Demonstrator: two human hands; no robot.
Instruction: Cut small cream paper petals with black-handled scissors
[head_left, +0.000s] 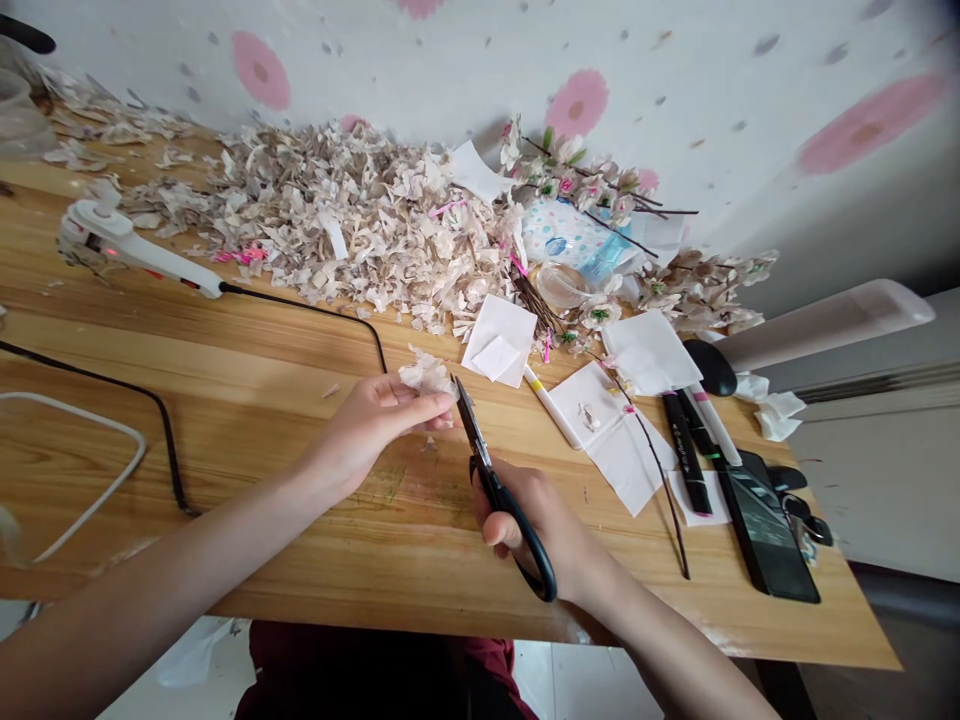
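My left hand [373,432] pinches a ragged piece of pale tissue paper [427,374] between thumb and fingers, over the wooden table [247,440]. My right hand [527,524] grips black-handled scissors [495,492] through the loops. Their narrow steel blades [468,424] point up and left, their tips right beside the paper. Whether the blades are parted is hard to tell. A large heap of cut paper petals [345,225] lies beyond both hands, out of reach of the blades.
A white glue gun [127,245] with a black cord lies at left. Paper squares, artificial blossom twigs, black markers, a phone and a small clear dish sit at right and back. A spotted wall runs behind the table.
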